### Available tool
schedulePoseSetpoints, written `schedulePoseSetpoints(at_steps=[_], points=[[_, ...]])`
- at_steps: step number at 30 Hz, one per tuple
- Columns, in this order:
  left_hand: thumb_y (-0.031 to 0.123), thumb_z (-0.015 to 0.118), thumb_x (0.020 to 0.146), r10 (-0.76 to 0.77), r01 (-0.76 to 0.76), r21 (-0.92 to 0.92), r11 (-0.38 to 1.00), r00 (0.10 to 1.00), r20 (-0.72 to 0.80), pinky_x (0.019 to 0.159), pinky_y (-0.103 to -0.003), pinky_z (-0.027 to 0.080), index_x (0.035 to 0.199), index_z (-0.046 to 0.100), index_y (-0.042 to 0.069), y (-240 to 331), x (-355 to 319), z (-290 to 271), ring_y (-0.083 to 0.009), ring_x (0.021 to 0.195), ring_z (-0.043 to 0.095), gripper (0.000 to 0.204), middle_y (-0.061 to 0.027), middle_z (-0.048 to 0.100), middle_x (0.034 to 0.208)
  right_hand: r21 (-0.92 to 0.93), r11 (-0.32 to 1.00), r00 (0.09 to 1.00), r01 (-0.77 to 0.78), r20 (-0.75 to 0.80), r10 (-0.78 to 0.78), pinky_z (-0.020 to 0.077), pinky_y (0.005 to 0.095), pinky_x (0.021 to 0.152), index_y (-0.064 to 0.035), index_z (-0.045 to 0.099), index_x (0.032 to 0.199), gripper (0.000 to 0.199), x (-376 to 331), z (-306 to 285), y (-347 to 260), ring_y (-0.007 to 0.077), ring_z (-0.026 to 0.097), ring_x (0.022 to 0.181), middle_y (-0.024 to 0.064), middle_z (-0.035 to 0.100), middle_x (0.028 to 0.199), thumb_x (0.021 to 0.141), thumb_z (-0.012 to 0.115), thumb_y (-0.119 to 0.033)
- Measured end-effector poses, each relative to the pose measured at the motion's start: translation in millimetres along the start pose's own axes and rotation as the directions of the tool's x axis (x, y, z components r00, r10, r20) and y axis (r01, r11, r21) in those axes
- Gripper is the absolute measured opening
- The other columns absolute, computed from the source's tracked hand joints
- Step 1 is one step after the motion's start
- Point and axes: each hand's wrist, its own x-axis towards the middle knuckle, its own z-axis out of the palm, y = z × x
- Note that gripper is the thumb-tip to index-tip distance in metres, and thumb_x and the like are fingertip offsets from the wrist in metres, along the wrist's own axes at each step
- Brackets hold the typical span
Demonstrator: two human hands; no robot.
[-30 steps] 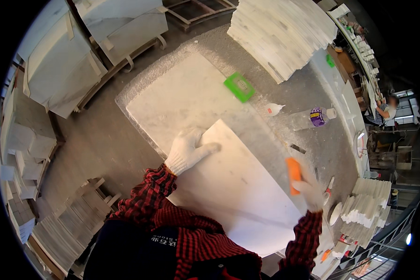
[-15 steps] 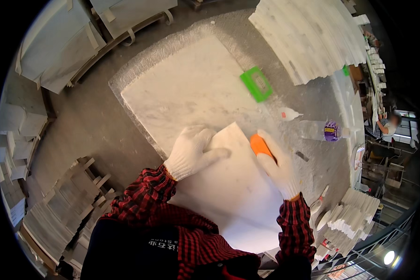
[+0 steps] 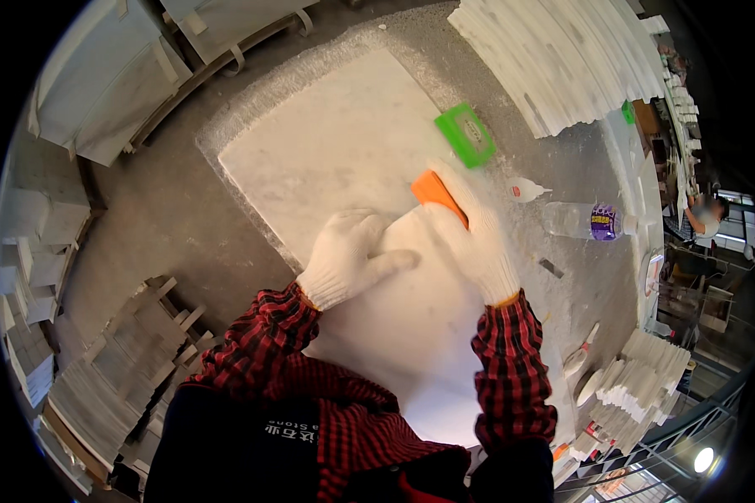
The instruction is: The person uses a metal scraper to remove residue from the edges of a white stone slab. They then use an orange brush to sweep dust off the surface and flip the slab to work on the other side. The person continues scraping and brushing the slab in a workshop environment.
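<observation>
A smooth white stone slab [image 3: 411,327] lies tilted toward me, its far corner between my hands. My left hand [image 3: 348,260], in a white knitted glove, grips the slab's left edge with the thumb flat on top. My right hand [image 3: 470,235], gloved the same way, is closed round an orange block [image 3: 440,196] that looks like a hand-sanding block. That block is at the slab's far corner; its underside is hidden. Beneath and beyond lies a larger pale stone slab [image 3: 327,142] with a rough grey border.
To the right lie a green box [image 3: 466,136], a small white squeeze bottle [image 3: 526,190], a clear bottle with a purple label [image 3: 583,220] and a small dark strip [image 3: 551,268]. Stone strips [image 3: 562,63] are stacked at far right, cut pieces [image 3: 633,386] at near right. Another person [image 3: 706,220] is in the background.
My right hand has moved up and left with the orange block, from the slab's right edge to its far corner. My left hand has kept its grip.
</observation>
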Motion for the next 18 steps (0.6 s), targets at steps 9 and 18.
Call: schedulePoseSetpoints(at_steps=[9, 18], points=[[0.046, 0.078, 0.079, 0.016, -0.016, 0.028, 0.999, 1.000, -0.007, 0.079, -0.047, 0.050, 0.087, 0.067, -0.001, 1.8, -0.6, 1.4, -0.0408, 0.086, 0.063, 0.049, -0.0197, 0.066, 0.087, 0.027, 0.999, 0.999, -0.032, 0.032, 0.032, 0.0412, 0.0372, 0.110, -0.0025, 0.052, 0.143, 0.050, -4.8, -1.4, -3.3, 0.0312, 0.057, 0.130, 0.0195, 0.059, 0.140, 0.096, 0.062, -0.016], [0.045, 0.077, 0.080, -0.112, 0.118, -0.091, 0.989, 0.991, 0.067, 0.087, -0.046, 0.050, 0.092, 0.070, -0.001, 9.0, -3.0, -10.7, -0.0395, 0.095, 0.065, 0.048, -0.0207, 0.070, 0.095, -0.261, 0.940, 0.976, -0.218, -0.044, 0.214, 0.0413, 0.0375, 0.110, -0.0027, 0.058, 0.138, 0.052, -93.4, -60.1, 6.7, 0.0295, 0.058, 0.128, 0.0185, 0.061, 0.136, 0.088, 0.066, -0.013]])
